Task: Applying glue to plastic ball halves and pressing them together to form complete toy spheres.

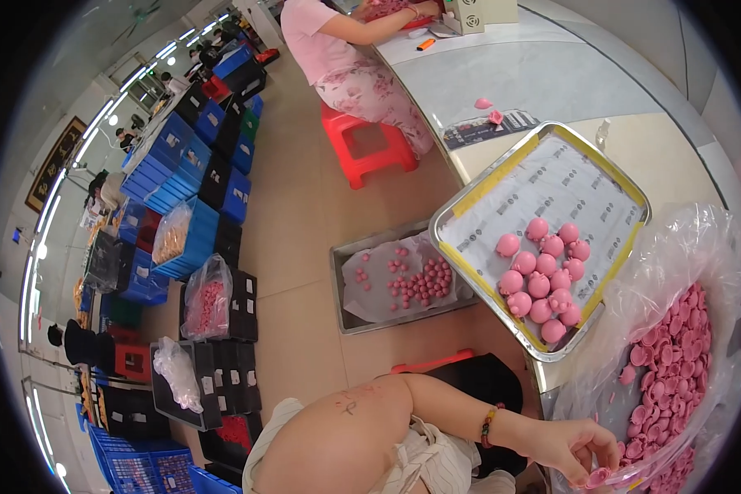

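Observation:
My left hand [578,451], with a beaded bracelet on its wrist, is at the lower right. Its curled fingers pinch a small pink cup-shaped half shell [598,477] by the rim. Close beside it, a large clear plastic bag [589,387] lies open, full of loose pink half shells [671,354]. My right hand does not show. Beyond the bag, a metal tray [638,193] with yellow-taped edges and a printed paper liner rests on the table. Several pink balls [538,285] with small knobs are grouped in its near half.
A lower metal tray [335,284] on the left holds more pink balls. Across the table sits a co-worker in pink [337,41] on a red stool [362,146]. Blue crates [160,165] and black crates [247,305] line the aisle. Two loose pink pieces [496,118] lie on the table.

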Demonstrator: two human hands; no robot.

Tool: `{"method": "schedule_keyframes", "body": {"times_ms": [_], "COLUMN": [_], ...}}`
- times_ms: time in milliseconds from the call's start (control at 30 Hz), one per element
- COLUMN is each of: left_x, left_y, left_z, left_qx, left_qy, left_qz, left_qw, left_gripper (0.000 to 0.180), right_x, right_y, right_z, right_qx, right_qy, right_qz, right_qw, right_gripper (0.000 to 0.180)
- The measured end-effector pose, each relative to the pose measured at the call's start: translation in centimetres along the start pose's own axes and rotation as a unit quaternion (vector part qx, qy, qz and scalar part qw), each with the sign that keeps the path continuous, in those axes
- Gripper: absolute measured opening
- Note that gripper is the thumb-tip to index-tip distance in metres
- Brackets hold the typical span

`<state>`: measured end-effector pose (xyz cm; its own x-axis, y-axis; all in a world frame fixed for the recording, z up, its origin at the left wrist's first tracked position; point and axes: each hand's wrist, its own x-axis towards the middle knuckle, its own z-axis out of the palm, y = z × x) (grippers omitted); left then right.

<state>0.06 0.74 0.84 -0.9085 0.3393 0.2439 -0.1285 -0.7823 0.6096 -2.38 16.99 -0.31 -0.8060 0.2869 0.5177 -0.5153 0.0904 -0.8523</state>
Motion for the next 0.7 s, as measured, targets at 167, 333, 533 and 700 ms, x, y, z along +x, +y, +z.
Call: {"method": "schedule_keyframes", "body": {"times_ms": [167,333,533,700], "left_x": [-0.3,-0.5,0.0,0.0], "left_y": [0.0,-0.3,-0.1,-0.1], "left_z": [0.4,0.0,-0.8,-1.9], "left_qx": [-0.006,-0.024,-0.001,0.071], "left_qy": [0.004,0.084,0.108,0.119], "left_qz": [0.002,-0.008,-0.010,-0.019], "left_qw": [1.000,0.996,0.994,0.990], "left_gripper": [0.039,0.037,0.039,0.038], "right_x": [0.0,-0.2,-1.9,-1.1], "right_y": [3.5,-1.1,2.1,2.3], "right_z": [-4.1,-1.9,-4.3,-0.9], "right_qx": [-0.238,0.141,0.169,0.163], "right_qy": [-0.062,-0.113,0.077,0.026], "right_qz": [-0.201,0.023,-0.005,-0.050], "right_qw": [0.948,0.983,0.983,0.985], "right_gripper": [0.043,0.039,0.053,0.046]}}
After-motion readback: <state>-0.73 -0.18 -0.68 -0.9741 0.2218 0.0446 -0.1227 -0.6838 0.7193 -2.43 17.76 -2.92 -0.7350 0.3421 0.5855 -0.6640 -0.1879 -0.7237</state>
